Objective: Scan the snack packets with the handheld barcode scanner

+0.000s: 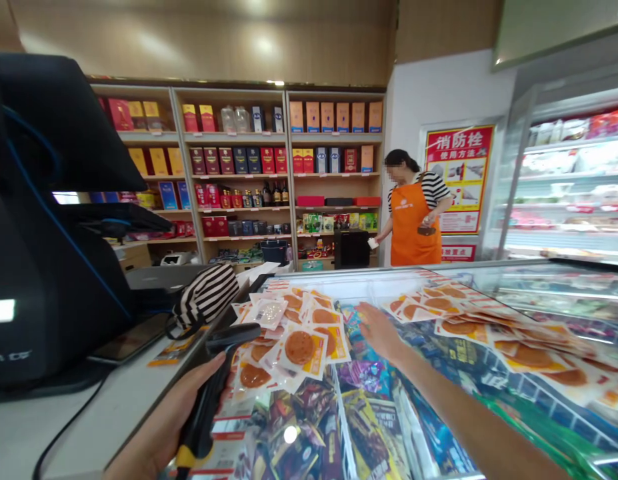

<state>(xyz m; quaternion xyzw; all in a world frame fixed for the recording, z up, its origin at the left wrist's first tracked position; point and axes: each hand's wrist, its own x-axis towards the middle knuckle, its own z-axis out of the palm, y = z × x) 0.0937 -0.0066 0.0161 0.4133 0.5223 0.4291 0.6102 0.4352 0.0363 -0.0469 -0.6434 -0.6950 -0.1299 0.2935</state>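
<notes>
Leftmost, we have a black checkout terminal (53, 233) on the white table (83, 417), with a striped cloth item (206, 297) lying near its base. Next comes our left hand (171, 410), its grip closed firmly around the black handle of a handheld scanner (207, 393); the head of the scanner sits over the near edge of a heap of flat packets (303, 347). These packets, white and orange with a round brown piece showing in each, overlap loosely on the glass-topped freezer (359, 283). Just to their right our right hand (381, 331) reaches forward, its grip loosely extended, with nothing visible in it; we cannot tell whether its fingertips touch the glass. Beyond that hand a second spread of packets (463, 327) runs along the right side of the glass, and a person in an orange apron (416, 223) stands behind the freezer.

We judge the step in hand to be sorting or counting packets, scanner at the ready. The next move would seem to call for our free fingers to pinch one packet by its edge, keeping its neighbours from sliding.
</notes>
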